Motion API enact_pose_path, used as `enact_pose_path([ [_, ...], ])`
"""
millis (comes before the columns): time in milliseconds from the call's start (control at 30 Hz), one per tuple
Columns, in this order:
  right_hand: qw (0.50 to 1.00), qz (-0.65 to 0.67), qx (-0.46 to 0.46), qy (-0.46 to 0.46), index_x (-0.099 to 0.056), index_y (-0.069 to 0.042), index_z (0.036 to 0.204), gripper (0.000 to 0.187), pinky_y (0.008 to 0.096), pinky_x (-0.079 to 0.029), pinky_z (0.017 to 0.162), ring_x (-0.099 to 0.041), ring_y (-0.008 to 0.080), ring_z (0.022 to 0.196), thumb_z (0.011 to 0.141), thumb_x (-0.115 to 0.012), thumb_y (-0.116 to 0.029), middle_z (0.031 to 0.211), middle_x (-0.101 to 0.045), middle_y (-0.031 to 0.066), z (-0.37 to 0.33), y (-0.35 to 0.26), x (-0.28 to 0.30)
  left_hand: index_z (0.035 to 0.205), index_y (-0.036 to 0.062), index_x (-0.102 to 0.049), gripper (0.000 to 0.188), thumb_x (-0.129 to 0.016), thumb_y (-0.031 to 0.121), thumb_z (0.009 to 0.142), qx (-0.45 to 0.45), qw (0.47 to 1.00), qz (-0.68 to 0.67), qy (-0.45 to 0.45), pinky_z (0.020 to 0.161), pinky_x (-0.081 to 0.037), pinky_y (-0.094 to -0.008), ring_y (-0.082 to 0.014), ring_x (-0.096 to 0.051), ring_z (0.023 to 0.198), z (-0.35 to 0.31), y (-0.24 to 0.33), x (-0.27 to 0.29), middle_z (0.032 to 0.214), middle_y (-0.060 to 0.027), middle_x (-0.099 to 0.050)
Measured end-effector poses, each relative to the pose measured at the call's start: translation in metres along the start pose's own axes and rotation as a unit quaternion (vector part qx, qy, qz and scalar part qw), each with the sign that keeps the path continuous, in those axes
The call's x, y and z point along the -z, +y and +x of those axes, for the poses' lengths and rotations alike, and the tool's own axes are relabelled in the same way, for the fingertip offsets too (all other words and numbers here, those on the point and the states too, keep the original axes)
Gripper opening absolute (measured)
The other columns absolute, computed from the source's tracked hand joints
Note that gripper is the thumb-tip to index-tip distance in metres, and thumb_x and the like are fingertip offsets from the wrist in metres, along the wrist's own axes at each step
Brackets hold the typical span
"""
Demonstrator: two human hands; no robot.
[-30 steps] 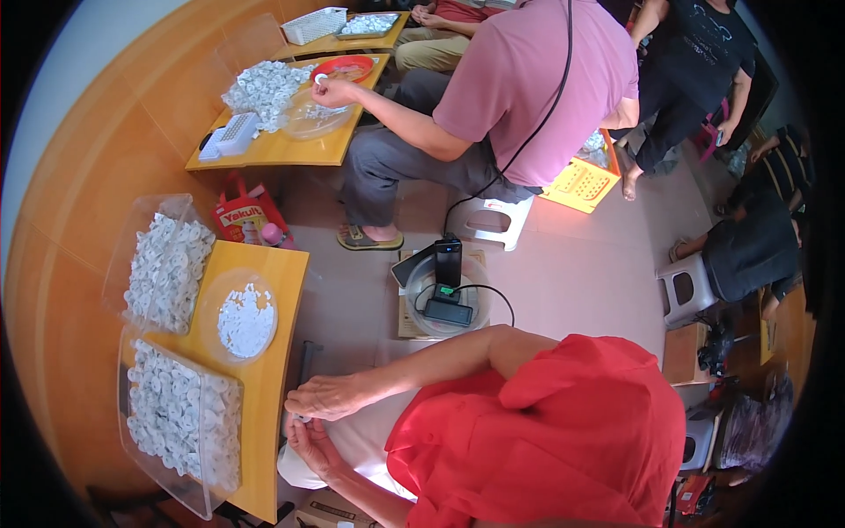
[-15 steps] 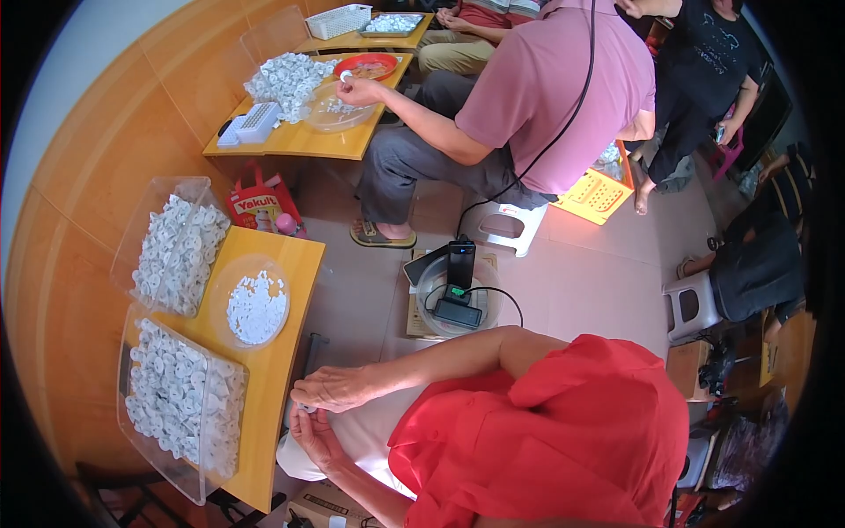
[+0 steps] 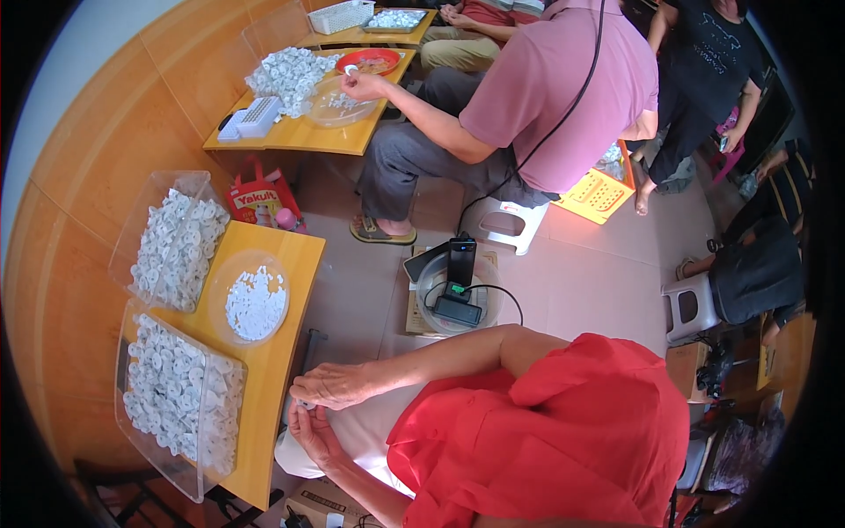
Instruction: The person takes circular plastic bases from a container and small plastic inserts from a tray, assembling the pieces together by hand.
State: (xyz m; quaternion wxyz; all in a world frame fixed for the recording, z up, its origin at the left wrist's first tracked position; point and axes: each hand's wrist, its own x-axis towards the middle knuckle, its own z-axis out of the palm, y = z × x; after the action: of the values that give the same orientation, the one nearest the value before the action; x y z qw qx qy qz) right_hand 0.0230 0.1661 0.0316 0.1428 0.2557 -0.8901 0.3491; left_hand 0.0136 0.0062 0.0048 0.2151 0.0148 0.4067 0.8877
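Grip clamped: right hand [image 3: 334, 385] and left hand [image 3: 312, 435] together pinch a small piece [image 3: 304, 405] beside a desk [image 3: 267, 378] bearing two tubs [image 3: 203, 431].

We get bright indoor light, strongest on the pinkish floor [image 3: 590, 251] beside the orange crate [image 3: 595, 199], while the far right side sinks into shadow. The fisheye bows the wooden wall [image 3: 97, 264] into a curve and blackens the corners, and we find the small held piece [image 3: 305, 406] too tiny to make out clearly.
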Motion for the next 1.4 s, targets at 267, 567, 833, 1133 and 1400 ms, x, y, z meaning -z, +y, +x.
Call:
enact_pose_path([
  [267, 1.0, 0.012, 0.009, 0.013, -0.042, 0.0, 0.092, 0.021, 0.0386, -0.043, 0.058, -0.056, 0.0302, 0.069, 0.077, -0.052, -0.009, 0.079, -0.05, 0.0123, -0.001, 0.005, -0.005, 0.11, -0.0022, -0.054, 0.026, -0.055, 0.009, 0.087, 0.004, 1.0, -0.005, -0.007, 0.083, -0.05, -0.0295, -0.0191, -0.059, 0.092, 0.0, 0.001, -0.001, 0.104, -0.0134, -0.059],
  [567, 1.0, 0.02, -0.013, 0.004, -0.038, -0.002, 0.081, 0.018, 0.0402, -0.044, 0.058, -0.056, 0.0305, 0.071, 0.072, -0.055, -0.002, 0.077, -0.049, 0.0118, 0.003, -0.004, 0.006, 0.109, -0.0014, -0.055, 0.025, -0.055, 0.009, 0.087, 0.001, 1.0, -0.003, -0.001, 0.081, -0.051, -0.0291, -0.0187, -0.059, 0.091, 0.0, 0.002, -0.004, 0.102, -0.0132, -0.059],
  [833, 0.999, 0.021, -0.028, -0.022, -0.039, -0.001, 0.081, 0.02, 0.0402, -0.044, 0.058, -0.056, 0.0305, 0.072, 0.071, -0.056, -0.001, 0.078, -0.049, 0.0118, 0.004, -0.009, 0.011, 0.118, -0.0021, -0.049, 0.034, -0.055, 0.014, 0.088, 0.003, 0.999, 0.023, -0.024, 0.086, -0.048, -0.0293, -0.0189, -0.056, 0.096, 0.001, -0.001, 0.011, 0.11, -0.0133, -0.055],
  [1133, 0.987, 0.141, -0.044, 0.064, -0.04, -0.003, 0.083, 0.017, 0.0424, -0.04, 0.055, -0.053, 0.0325, 0.065, 0.08, -0.056, -0.009, 0.073, -0.047, 0.0117, -0.011, -0.015, 0.007, 0.111, -0.0031, -0.051, 0.027, -0.054, 0.01, 0.087, -0.034, 0.998, -0.055, -0.006, 0.077, -0.054, -0.028, -0.0195, -0.061, 0.089, -0.003, 0.005, 0.004, 0.102, -0.0147, -0.059],
  [1400, 0.986, 0.12, 0.083, -0.084, -0.045, -0.005, 0.068, 0.025, 0.036, -0.045, 0.055, -0.054, 0.024, 0.068, 0.077, -0.061, -0.022, 0.071, -0.047, 0.0068, -0.073, -0.038, -0.043, 0.113, -0.0026, -0.048, 0.033, -0.057, 0.014, 0.086, -0.065, 0.99, -0.126, 0.011, 0.076, -0.052, -0.026, -0.0194, -0.058, 0.094, -0.012, 0.009, 0.015, 0.105, -0.0147, -0.056],
])
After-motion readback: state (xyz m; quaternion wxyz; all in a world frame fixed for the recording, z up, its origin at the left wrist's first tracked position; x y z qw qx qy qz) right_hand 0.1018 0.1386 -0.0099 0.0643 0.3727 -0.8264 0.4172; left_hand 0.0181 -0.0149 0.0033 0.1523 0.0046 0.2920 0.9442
